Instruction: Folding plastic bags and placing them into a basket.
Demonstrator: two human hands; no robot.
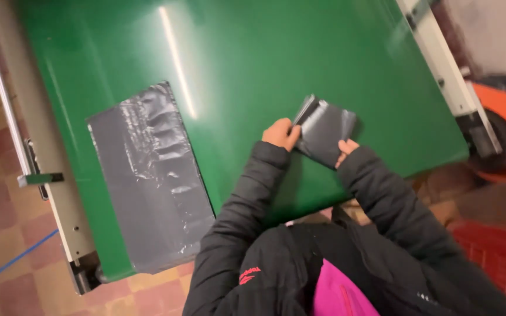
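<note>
Green table, grey bags

The green table (253, 52) carries a flat grey plastic sheet (147, 181) left of the hands and a small folded grey bag (326, 130) between them.

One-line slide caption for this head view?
Both hands, left hand and right hand, grip a small folded grey plastic bag over a green table.

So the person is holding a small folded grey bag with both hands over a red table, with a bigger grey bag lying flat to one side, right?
Not quite: the head view shows the table is green, not red. The rest holds: the left hand and right hand hold the small folded grey bag, and the bigger grey bag lies flat beside them.
</note>
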